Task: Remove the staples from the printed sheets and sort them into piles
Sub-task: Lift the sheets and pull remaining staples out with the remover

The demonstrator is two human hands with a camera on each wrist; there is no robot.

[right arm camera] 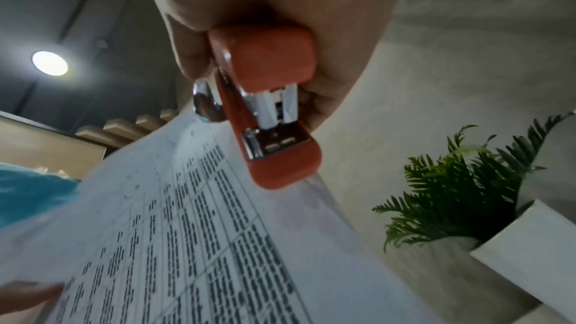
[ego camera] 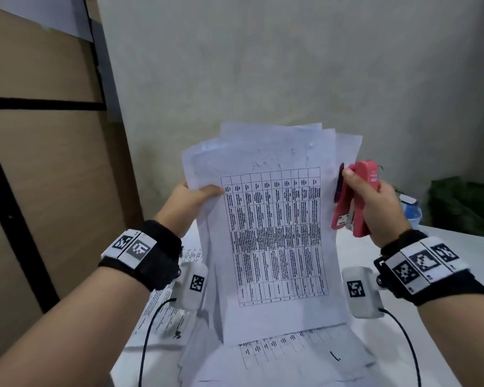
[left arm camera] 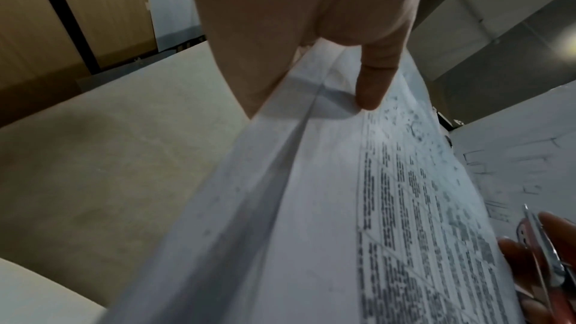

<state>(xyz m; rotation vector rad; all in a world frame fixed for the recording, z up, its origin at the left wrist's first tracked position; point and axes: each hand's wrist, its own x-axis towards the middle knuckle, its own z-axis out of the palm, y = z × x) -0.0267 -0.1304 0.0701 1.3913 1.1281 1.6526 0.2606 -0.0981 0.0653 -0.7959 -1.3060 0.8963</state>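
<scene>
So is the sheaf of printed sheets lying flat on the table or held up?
Held up. The left hand pinches the printed sheets at their left edge, lifted above the papers on the table.

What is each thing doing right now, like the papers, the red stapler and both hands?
Bundle of white printed sheets with a table: held up above the table, fanned at the top.
Red plastic stapler: gripped, beside the bundle's right edge.
Left hand: pinches the bundle's left edge.
Right hand: grips the stapler.
Loose printed sheets: lying on the table.
</scene>
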